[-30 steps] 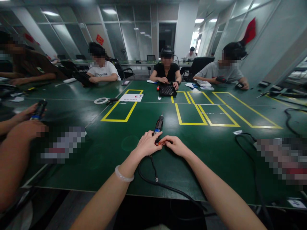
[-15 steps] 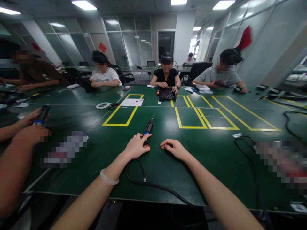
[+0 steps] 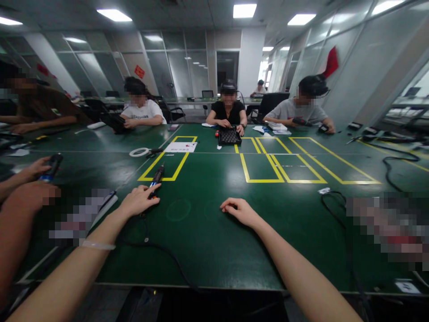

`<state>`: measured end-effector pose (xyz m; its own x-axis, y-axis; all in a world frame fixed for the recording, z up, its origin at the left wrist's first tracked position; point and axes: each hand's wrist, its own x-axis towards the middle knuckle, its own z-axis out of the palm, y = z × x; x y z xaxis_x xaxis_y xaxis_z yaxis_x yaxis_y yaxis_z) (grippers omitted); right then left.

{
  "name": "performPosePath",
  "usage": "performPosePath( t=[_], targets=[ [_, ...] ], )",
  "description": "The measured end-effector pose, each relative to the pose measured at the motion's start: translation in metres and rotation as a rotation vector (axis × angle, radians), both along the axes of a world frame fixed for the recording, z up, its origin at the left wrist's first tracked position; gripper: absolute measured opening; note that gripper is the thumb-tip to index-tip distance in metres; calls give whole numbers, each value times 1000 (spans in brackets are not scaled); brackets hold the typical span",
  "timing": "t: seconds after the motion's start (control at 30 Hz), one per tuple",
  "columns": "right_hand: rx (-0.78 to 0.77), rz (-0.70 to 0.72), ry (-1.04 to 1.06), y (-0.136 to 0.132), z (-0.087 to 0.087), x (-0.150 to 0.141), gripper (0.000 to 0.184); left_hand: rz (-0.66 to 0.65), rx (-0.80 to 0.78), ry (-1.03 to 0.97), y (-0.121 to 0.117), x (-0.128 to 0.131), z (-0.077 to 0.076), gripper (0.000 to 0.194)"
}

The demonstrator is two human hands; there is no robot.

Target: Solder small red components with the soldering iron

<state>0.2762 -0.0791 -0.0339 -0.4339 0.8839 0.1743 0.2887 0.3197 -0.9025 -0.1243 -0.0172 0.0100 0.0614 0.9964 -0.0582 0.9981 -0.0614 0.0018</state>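
My left hand (image 3: pixel 139 200) is closed over the rear part of an electric screwdriver (image 3: pixel 157 176), thumb and forefinger along its sides. The tool is black with a blue band, and its thin bit points away from me at the yellow taped outline. A black cord (image 3: pixel 157 247) trails from it toward the table's front edge. Some way to the right, my right hand (image 3: pixel 241 211) rests on the green table (image 3: pixel 208 250). Its fingers are loosely bent, with a gap at the thumb, and nothing shows in them.
Yellow tape outlines (image 3: pixel 264 182) mark the table. A white printed sheet (image 3: pixel 182 147) and a coiled white cable (image 3: pixel 140 152) lie farther back. At left, a co-worker's hands (image 3: pixel 42 194) hold a similar screwdriver (image 3: pixel 52 168). Another person sits opposite behind a black tray (image 3: pixel 229 136).
My left hand has slid the electric screwdriver leftward across the table, its cord dragging along. My right hand stays in nearly the same place. The view has shifted slightly.
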Motion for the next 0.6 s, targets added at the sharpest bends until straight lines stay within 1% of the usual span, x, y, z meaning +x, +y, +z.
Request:
performPosePath(
  t=[0.07, 0.13, 0.2, 0.33, 0.47, 0.53, 0.6],
  targets=[
    [-2, -1, 4, 0, 0, 0, 20, 10, 92, 66, -7, 3, 4, 67],
    [-6, 0, 8, 1, -1, 0, 20, 23, 207, 114, -19, 13, 5, 63],
    [-13, 0, 9, 1, 0, 0, 20, 59, 272, 125, -30, 24, 4, 57],
    [-7, 0, 12, 1, -1, 0, 19, 110, 267, 100, -43, 35, 5, 46],
    [4, 1, 9, 2, 0, 0, 19, 125, 222, 111, -44, 35, 14, 43],
    [0, -4, 8, 1, 1, 0, 19, 114, 241, 127, -45, 38, 19, 43],
    [-5, -8, 8, 0, 3, 1, 19, 112, 302, 113, -48, 47, 23, 44]
  ],
)
